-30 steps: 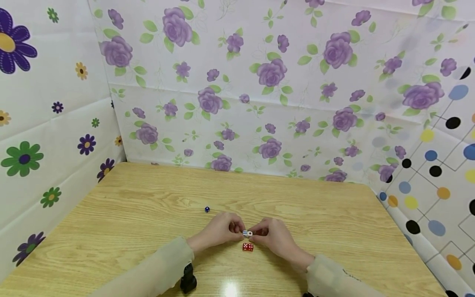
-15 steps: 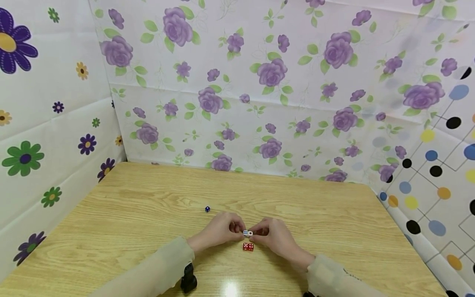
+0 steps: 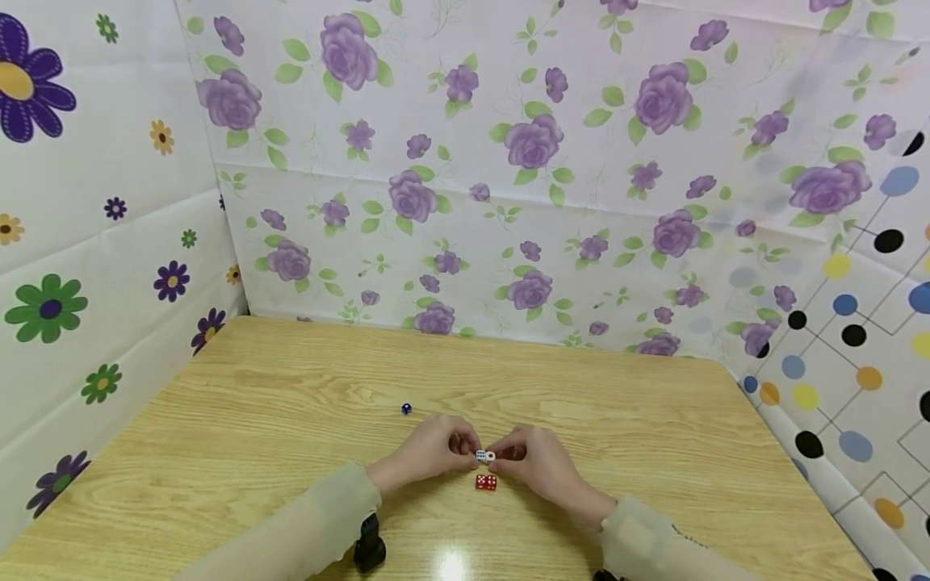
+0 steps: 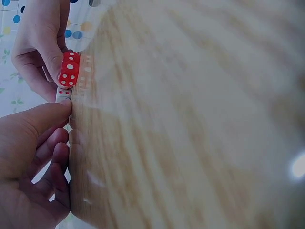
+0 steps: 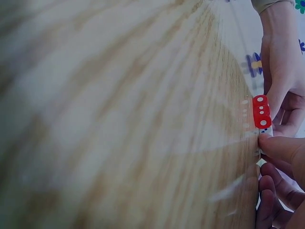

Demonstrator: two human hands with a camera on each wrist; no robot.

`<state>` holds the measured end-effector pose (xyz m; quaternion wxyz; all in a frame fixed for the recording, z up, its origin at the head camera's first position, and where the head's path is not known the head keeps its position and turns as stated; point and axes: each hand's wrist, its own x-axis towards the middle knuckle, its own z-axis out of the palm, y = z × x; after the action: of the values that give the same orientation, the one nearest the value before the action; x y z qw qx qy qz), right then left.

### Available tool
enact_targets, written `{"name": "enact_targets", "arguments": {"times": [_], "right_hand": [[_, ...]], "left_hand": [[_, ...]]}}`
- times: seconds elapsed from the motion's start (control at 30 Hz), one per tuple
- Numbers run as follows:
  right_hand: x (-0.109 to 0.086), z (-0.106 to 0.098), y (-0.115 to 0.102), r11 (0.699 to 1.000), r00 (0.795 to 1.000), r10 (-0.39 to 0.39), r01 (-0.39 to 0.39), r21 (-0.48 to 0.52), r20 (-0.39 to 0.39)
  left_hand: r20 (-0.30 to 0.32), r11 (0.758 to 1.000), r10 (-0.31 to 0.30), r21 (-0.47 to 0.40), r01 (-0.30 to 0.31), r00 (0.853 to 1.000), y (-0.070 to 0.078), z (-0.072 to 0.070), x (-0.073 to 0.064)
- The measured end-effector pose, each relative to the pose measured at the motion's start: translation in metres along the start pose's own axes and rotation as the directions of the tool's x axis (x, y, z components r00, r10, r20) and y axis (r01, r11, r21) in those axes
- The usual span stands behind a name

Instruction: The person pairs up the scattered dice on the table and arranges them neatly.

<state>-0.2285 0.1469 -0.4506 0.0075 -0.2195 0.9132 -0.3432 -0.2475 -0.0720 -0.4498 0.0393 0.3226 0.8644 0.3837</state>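
Observation:
Two small white dice lie side by side on the table in the head view, the left white die (image 3: 480, 455) with blue pips and the right white die (image 3: 490, 457) showing a single dark pip. My left hand (image 3: 434, 449) pinches the left one between thumb and finger. From the other side, my right hand (image 3: 543, 465) grips the right one the same way. Just nearer to me sits a pair of red dice (image 3: 486, 482) with white pips, touching each other. In both wrist views the red dice (image 4: 69, 71) partly cover the white ones.
A dark blue die (image 3: 406, 409) lies alone farther back, left of the hands. The wood-grain table (image 3: 617, 403) meets flower-printed cloth walls at the back and left, and a dotted cloth at the right. A black wrist device (image 3: 369, 547) hangs under the left sleeve.

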Motion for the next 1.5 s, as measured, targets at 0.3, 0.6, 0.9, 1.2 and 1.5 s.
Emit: {"name": "enact_targets", "arguments": {"times": [0.3, 0.6, 0.9, 1.2, 1.5], "right_hand": [[0.0000, -0.0011, -0.0021, 1.000, 1.000, 0.002, -0.002, -0.007, -0.004], [0.0005, -0.0012, -0.0019, 1.000, 1.000, 0.005, -0.005, -0.002, -0.002], [0.0009, -0.0012, -0.0011, 1.000, 1.000, 0.008, -0.008, -0.003, 0.004], [0.0002, -0.0005, 0.0002, 1.000, 1.000, 0.007, -0.007, 0.028, 0.011], [0.0003, -0.0005, -0.0008, 1.000, 1.000, 0.019, -0.019, 0.020, 0.022]], "left_hand": [[-0.002, 1.000, -0.008, -0.006, 0.008, 1.000, -0.0013, 0.0002, 0.0001], [-0.001, 1.000, -0.003, 0.001, 0.003, 1.000, -0.0022, 0.0006, 0.0005], [0.000, 1.000, -0.008, 0.000, 0.008, 1.000, -0.0029, 0.0008, 0.0002], [-0.001, 1.000, -0.007, 0.004, 0.007, 1.000, -0.0025, 0.0010, -0.0003], [0.002, 1.000, -0.013, 0.000, 0.013, 1.000, -0.0016, 0.0002, -0.0006]]}}
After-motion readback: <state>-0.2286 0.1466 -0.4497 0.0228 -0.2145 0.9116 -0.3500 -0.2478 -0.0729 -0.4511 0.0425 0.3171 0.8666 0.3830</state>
